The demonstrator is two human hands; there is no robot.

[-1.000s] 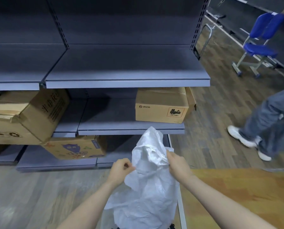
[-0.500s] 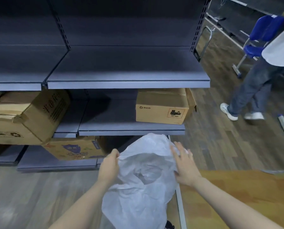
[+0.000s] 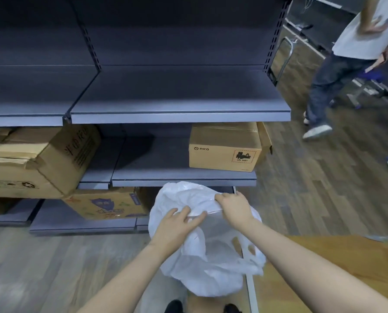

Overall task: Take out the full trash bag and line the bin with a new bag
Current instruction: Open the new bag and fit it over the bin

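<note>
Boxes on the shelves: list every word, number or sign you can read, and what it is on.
"PICO": front of the right box.
"UN 3481": red-bordered label on that box.
Recycling symbol: front of the big left box; its side print is too blurred to read.
Printed box below: cartoon graphics, nothing legible.
</note>
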